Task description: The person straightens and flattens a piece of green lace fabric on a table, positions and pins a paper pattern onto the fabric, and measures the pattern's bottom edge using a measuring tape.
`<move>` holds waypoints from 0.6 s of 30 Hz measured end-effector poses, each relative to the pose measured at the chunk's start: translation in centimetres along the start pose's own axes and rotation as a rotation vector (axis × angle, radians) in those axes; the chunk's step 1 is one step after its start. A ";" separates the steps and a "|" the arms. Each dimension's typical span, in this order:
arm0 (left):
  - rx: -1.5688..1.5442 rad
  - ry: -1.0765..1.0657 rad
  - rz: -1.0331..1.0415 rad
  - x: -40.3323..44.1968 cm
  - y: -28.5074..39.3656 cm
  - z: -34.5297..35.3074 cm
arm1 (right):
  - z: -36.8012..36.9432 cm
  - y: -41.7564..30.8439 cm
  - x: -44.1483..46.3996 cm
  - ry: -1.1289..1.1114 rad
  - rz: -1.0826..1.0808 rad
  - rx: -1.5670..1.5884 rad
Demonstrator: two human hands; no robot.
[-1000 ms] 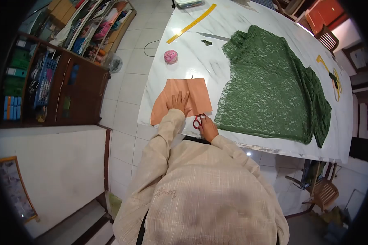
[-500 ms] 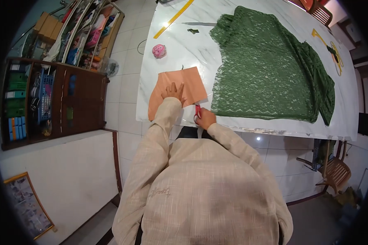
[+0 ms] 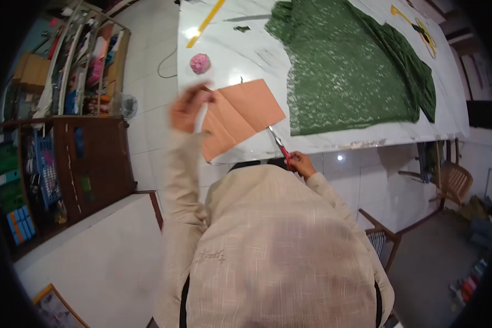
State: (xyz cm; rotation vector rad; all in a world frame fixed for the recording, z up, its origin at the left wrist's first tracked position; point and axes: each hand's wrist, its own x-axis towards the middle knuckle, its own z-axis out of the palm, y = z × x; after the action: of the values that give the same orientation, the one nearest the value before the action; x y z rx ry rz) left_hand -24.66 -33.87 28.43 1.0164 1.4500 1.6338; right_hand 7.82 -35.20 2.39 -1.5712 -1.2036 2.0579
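Orange paper or cloth [image 3: 243, 112] lies creased on the white marbled table [image 3: 246, 54]. Over its upper left corner is my left hand [image 3: 190, 106], raised and smeared by motion, so its finger pose and any hold on the corner cannot be made out. My right hand [image 3: 300, 163], at the table's near edge, grips red-handled scissors [image 3: 281, 146]. Their metal blades point up and left, the tips close to the orange piece's lower right edge. Right of it spreads a green lace garment [image 3: 350, 71].
A pink pincushion-like ball [image 3: 200, 63], a yellow ruler [image 3: 205, 24] and a small green scrap [image 3: 241, 28] lie beyond the orange piece. Yellow-handled scissors [image 3: 429, 44] rest at the far right. Shelves [image 3: 93, 65] stand left, a wooden chair [image 3: 455, 177] right.
My left hand has lifted off the middle of the orange piece and moved to its upper left. The scissors in my right hand have drawn back toward my body. The orange piece has turned slightly.
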 end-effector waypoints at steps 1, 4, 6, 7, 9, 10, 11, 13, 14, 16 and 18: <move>0.066 0.009 0.269 -1.1 5.8 0.1 | 0.4 -0.7 -0.8 0.025 0.022 -0.002; 0.352 0.028 0.751 -3.5 11.5 -3.8 | 1.6 -1.6 -2.1 0.067 -0.026 0.050; 0.335 0.062 0.880 -9.5 14.0 -4.6 | 1.7 -0.9 -2.4 0.089 -0.047 0.035; 0.333 0.082 0.958 -10.4 15.1 -6.7 | 1.9 -1.0 -1.8 0.093 -0.070 0.029; 0.326 0.122 1.114 -10.8 17.7 -7.7 | 2.4 -1.4 -0.8 0.091 -0.105 0.014; 0.320 0.137 1.194 -10.7 17.0 -4.8 | 2.7 -1.6 -0.3 0.106 -0.137 -0.034; 0.311 0.147 1.273 -10.5 17.7 -4.9 | 3.0 -1.7 0.2 0.126 -0.168 -0.078; 0.271 0.154 1.422 -11.0 19.1 -5.6 | 3.1 -1.2 0.5 0.186 -0.217 -0.159; 0.243 0.154 1.489 -9.0 19.0 -3.3 | 3.1 -0.7 0.3 0.223 -0.235 -0.196; 0.196 0.161 1.617 -7.9 19.9 -2.7 | 3.2 0.3 -0.3 0.286 -0.260 -0.277; 0.169 0.177 1.753 -5.8 20.5 -1.1 | 3.6 0.4 -0.2 0.327 -0.295 -0.361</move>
State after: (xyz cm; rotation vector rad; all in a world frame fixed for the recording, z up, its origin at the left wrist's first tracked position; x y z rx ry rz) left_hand -23.37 -41.83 48.18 2.6600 0.5196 2.6866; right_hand 4.74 -37.17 2.41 -1.6747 -1.6216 1.3944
